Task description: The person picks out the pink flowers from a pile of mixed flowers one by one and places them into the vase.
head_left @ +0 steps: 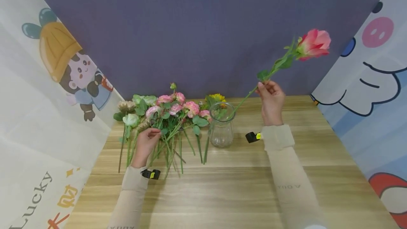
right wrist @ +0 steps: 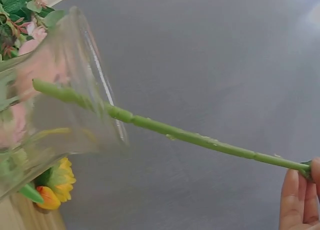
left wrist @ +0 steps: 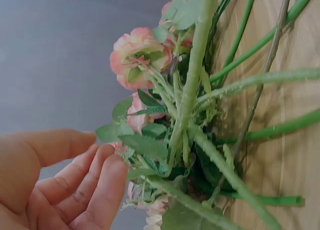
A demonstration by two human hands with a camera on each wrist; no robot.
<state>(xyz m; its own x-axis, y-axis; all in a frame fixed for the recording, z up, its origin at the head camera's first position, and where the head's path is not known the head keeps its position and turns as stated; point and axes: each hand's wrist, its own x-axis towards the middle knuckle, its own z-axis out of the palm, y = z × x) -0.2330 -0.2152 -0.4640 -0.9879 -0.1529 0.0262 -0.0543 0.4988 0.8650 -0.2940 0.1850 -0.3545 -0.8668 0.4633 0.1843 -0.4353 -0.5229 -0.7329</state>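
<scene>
My right hand point(head_left: 271, 101) pinches the green stem of a pink rose point(head_left: 314, 44) between thumb and fingers, with the bloom tilted up to the right. The rose's stem point(right wrist: 195, 138) slants down to the glass vase point(head_left: 221, 133), and its cut end overlaps the vase's mouth in the right wrist view. My left hand point(head_left: 147, 146) is at the near side of the flower pile, its fingers loosely bent. In the left wrist view its thumb and fingertips are right at some green leaves point(left wrist: 145, 145), below a pink-edged bloom point(left wrist: 137, 58).
Pink flowers point(head_left: 192, 109) and pale green-white ones point(head_left: 131, 119) lie left of the vase, their stems pointing toward me. A yellow flower point(head_left: 217, 97) shows behind the vase. A purple-grey panel point(head_left: 197, 38) stands at the back of the wooden table point(head_left: 216, 193), with printed curtains on both sides.
</scene>
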